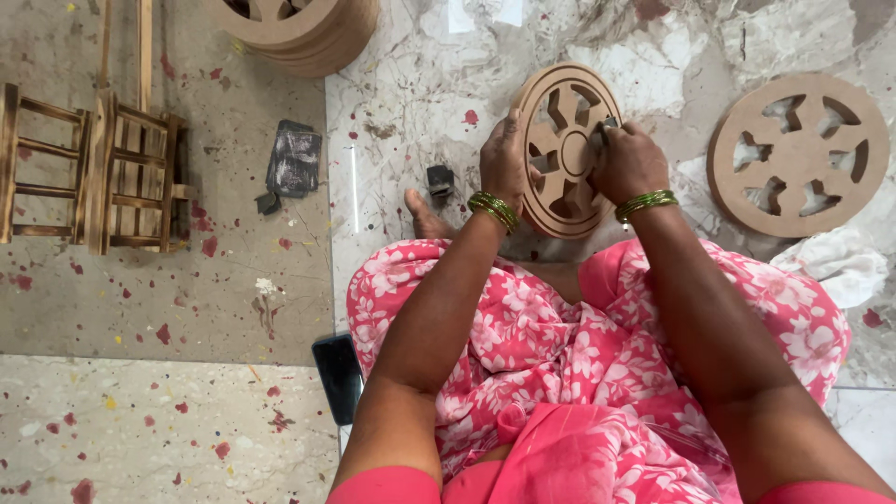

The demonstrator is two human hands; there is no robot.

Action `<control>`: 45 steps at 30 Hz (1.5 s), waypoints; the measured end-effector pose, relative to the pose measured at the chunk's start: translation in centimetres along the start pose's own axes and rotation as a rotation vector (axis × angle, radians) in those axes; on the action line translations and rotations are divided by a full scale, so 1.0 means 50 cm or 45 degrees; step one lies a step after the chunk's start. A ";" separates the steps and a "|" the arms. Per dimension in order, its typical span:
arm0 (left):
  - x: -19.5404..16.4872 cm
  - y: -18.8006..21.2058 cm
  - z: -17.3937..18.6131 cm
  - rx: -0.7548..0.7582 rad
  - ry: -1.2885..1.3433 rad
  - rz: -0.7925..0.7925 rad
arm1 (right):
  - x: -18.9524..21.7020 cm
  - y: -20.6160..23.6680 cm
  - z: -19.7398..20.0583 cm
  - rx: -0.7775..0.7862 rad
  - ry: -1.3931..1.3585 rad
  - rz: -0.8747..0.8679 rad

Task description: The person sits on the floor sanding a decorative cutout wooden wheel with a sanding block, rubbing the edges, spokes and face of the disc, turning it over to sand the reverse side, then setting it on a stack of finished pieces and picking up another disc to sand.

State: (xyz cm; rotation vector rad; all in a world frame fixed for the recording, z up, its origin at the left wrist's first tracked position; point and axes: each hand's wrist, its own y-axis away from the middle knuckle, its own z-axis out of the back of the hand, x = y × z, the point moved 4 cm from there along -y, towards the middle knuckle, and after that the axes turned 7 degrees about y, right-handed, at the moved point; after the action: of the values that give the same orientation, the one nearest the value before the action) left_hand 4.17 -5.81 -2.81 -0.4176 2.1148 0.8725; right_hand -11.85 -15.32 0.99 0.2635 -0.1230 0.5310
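A round wooden disc with cut-out spokes stands on edge in front of my lap. My left hand grips its left rim and holds it upright. Pressed against the disc's face near the hub, my right hand pinches a small dark piece of sandpaper. Green bangles circle both wrists. A second disc of the same pattern lies flat on the floor to the right.
A stack of similar discs sits at the top. Wooden slatted frames lie at the left. Dark sandpaper sheets, a small dark block, a phone and a white cloth rest on the marble floor.
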 end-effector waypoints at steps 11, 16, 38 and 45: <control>-0.006 0.009 -0.006 -0.004 -0.006 0.004 | 0.032 0.025 0.000 -0.348 -0.090 0.346; -0.008 0.013 -0.012 0.038 -0.010 0.051 | -0.004 0.001 -0.005 -0.138 -0.069 0.136; -0.010 0.007 -0.006 -0.027 -0.028 -0.004 | 0.027 0.025 -0.005 -0.256 -0.045 0.288; -0.018 0.013 -0.009 -0.015 -0.085 0.016 | 0.027 0.022 -0.035 -0.118 -0.052 0.261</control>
State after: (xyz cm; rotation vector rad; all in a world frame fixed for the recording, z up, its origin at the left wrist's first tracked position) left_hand 4.15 -5.69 -1.61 -0.3766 2.0542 0.8949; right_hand -11.17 -13.25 -0.18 0.1717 -0.2155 0.7219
